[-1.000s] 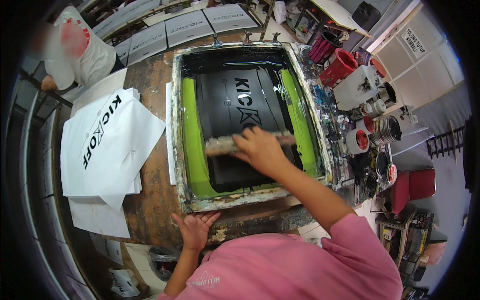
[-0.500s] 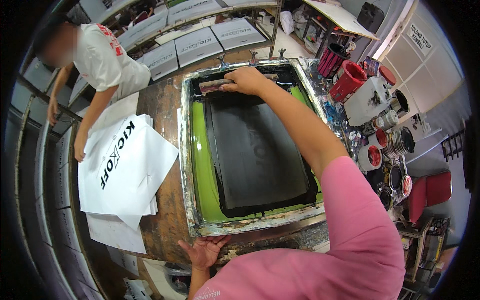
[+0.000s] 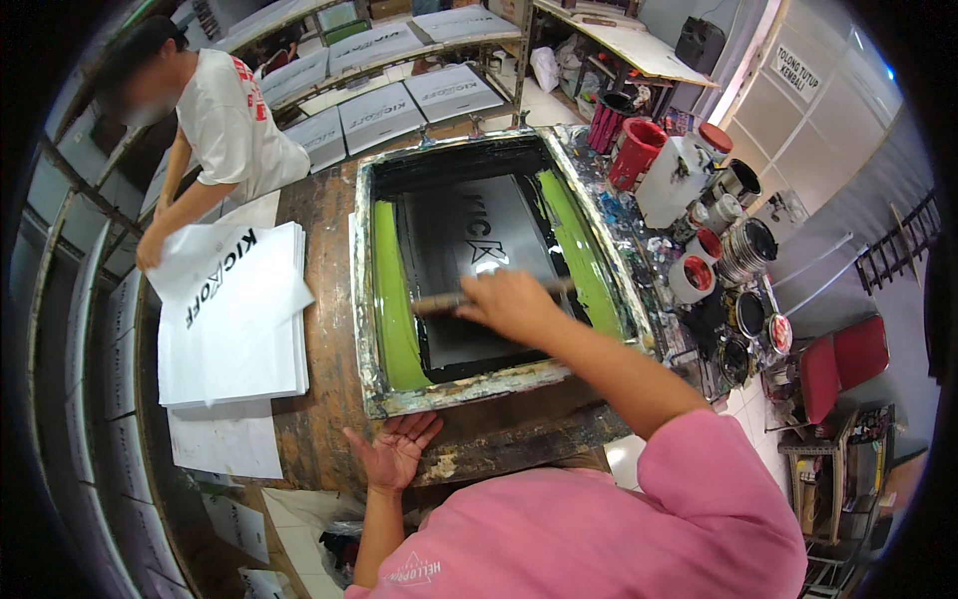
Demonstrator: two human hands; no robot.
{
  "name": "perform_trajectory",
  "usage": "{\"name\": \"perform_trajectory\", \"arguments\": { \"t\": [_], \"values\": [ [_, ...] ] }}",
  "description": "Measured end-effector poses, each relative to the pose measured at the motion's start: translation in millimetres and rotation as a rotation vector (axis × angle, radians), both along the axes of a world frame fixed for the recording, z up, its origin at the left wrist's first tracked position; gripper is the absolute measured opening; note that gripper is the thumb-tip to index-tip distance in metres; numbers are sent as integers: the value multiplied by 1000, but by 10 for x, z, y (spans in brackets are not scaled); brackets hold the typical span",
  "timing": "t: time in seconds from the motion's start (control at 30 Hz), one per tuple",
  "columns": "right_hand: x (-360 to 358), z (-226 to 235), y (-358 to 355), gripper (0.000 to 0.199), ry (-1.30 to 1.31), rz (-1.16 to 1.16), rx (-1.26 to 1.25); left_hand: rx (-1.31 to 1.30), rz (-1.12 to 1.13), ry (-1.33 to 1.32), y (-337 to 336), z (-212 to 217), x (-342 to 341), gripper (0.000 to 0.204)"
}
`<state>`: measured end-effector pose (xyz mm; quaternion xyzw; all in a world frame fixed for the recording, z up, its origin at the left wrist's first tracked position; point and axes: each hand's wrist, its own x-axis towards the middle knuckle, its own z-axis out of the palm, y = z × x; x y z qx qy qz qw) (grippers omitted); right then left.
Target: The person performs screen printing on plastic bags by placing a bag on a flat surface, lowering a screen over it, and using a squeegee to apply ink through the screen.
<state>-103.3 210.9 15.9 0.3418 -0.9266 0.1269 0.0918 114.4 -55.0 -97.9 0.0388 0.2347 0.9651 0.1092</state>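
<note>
My right hand (image 3: 514, 304) is closed around the wooden handle of a squeegee (image 3: 436, 303), which lies crosswise over the front half of a printing screen. The screen has a paint-stained frame (image 3: 367, 290), green margins (image 3: 397, 329) and a middle smeared with black ink. Behind the squeegee, dark lettering and a star shape show through the mesh (image 3: 449, 230). My left hand (image 3: 396, 454) is open, palm up, thumb spread, with its fingers at the frame's front edge. Whether they touch the frame, I cannot tell.
At left a person in a white shirt (image 3: 220, 130) holds up the corner of a printed sheet (image 3: 225, 270) over a paper stack (image 3: 230, 364). Ink pots and tubs (image 3: 694, 278) crowd the right side of the worktable (image 3: 324, 299). Racks of prints (image 3: 379, 115) stand behind.
My right hand has pulled the squeegee from the screen's far end toward me, and the lettering behind it has become clearer. The other person has lifted a sheet's corner toward the left.
</note>
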Motion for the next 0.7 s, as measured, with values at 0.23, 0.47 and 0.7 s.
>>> {"name": "perform_trajectory", "arguments": {
  "t": [0.23, 0.47, 0.7],
  "values": [
    [955, 804, 133, 39, 56, 40, -67, 36, -25, 172, 25, 355, -104, 106],
    [422, 1861, -106, 30, 528, -90, -186, -383, 180, 504, 119, 1566, -830, 89],
    [0, 2301, -190, 42, 623, -74, -267, -2636, 403, 238, 351, 478, -713, 95]
  ]
}}
